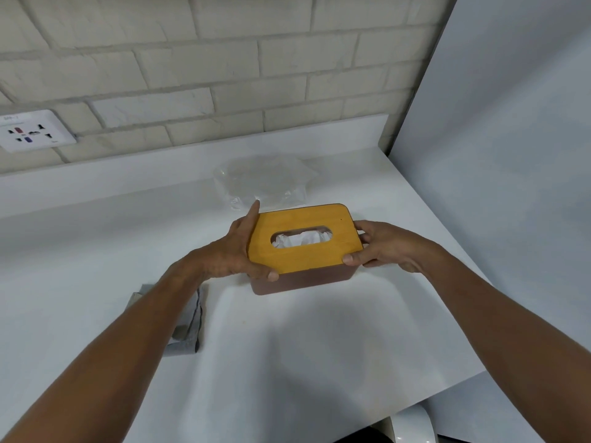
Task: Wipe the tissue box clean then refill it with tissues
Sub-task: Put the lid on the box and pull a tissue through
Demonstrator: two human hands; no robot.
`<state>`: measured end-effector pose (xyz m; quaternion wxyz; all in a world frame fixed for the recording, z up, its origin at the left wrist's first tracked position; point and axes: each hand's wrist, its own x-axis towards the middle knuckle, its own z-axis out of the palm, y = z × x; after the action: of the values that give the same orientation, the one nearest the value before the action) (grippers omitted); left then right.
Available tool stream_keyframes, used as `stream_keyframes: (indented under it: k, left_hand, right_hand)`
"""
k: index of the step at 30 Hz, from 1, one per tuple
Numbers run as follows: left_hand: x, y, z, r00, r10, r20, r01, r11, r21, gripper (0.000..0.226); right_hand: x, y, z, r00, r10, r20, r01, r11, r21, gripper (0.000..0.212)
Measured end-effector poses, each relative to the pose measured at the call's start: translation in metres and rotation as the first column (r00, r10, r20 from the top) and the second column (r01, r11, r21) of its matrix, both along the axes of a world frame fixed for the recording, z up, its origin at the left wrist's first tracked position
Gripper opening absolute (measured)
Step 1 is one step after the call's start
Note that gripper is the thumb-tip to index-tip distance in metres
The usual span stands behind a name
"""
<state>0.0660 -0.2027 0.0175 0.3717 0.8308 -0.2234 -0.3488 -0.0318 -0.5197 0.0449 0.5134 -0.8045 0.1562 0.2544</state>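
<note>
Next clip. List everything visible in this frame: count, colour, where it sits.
tissue box base: one, brown, mid-counter
lid: one, yellow wood with an oval slot, on top of the base
tissues: white, number unclear, showing through the slot
cloth: one, grey, folded, left of the base, partly under the left forearm
plastic bag: one, clear, behind the base
socket plate: one, white, on the brick wall, far left
counter: one, white
left hand: grips the lid's left end
right hand: grips the lid's right end
</note>
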Motion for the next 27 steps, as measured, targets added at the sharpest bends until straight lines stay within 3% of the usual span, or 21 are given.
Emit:
stream_keyframes:
  k: [4,10,16,22,27]
  left_hand:
    - [-0.002,-0.007,0.000,0.999,0.034,0.009,-0.034,0.999,-0.003,0.165]
    - [0.002,-0.006,0.000,0.999,0.011,0.034,-0.014,0.998,0.064,0.175]
    - [0.006,-0.004,0.002,0.972,-0.071,0.223,0.019,0.974,0.224,0.168]
    - [0.003,-0.009,0.007,1.000,0.011,0.021,-0.013,0.996,0.094,0.163]
    - [0.002,-0.012,0.001,0.992,0.127,-0.012,-0.127,0.992,0.011,0.171]
  right_hand:
    - [-0.001,-0.011,-0.004,0.998,0.017,-0.055,-0.011,0.994,0.111,0.067]
    - [0.006,-0.006,0.002,0.998,0.053,-0.046,-0.055,0.998,-0.043,0.059]
    - [-0.004,-0.018,-0.002,0.997,-0.023,-0.073,0.024,1.000,0.012,0.053]
    - [0.001,-0.011,0.002,0.995,0.017,-0.096,-0.020,0.999,-0.026,0.041]
    - [0.003,-0.012,0.003,1.000,-0.025,-0.001,0.024,0.997,-0.079,0.070]
